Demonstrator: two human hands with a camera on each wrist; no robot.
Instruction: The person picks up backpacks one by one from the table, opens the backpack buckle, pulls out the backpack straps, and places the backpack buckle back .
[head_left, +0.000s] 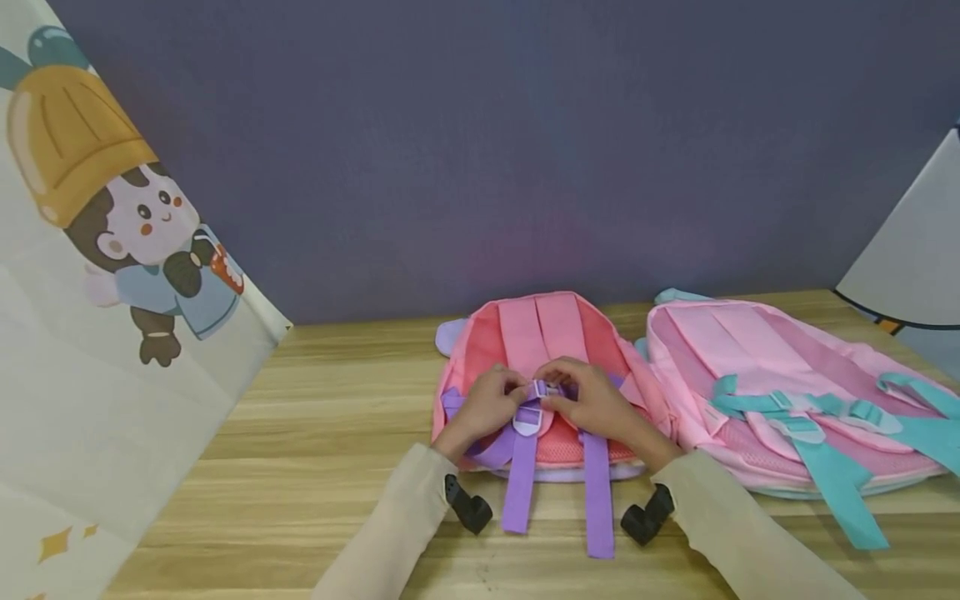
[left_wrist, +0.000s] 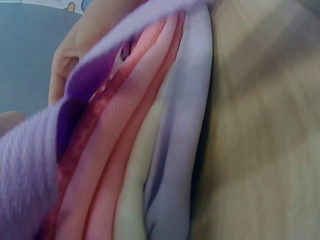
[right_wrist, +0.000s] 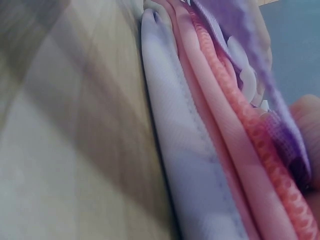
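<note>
The coral bag point(head_left: 536, 346) is on the bench point(head_left: 330, 417), right in front of me, near the dark wall point(head_left: 525, 167). It lies with its strap side up, and I think that is so I can get at the straps without flipping it. Both of my hands are at the short purple strap point(head_left: 532, 396) in the middle of the bag. My left hand point(head_left: 487, 406) has its thumb and fingers close together and pinches the strap on one side of a small white buckle point(head_left: 540, 388). My right hand point(head_left: 592, 400) is bent in too, and pinches the strap on the other side. I think I hold it from two sides so the buckle can't slip about. My fingers cover part of it, so I can't tell if the buckle is clipped. The light pink bag point(head_left: 757, 350) lies close on the right, strap side up too, maybe put there so it is out of my way. Now I count: two bags, one coral and one light pink. Two purple strap ends point(head_left: 598, 508) hang down from the coral bag onto the bench. Two teal straps point(head_left: 836, 479) come off the pink bag, and one runs out of sight at the side. There are two black wrist cameras point(head_left: 468, 506), one on each arm.
</note>
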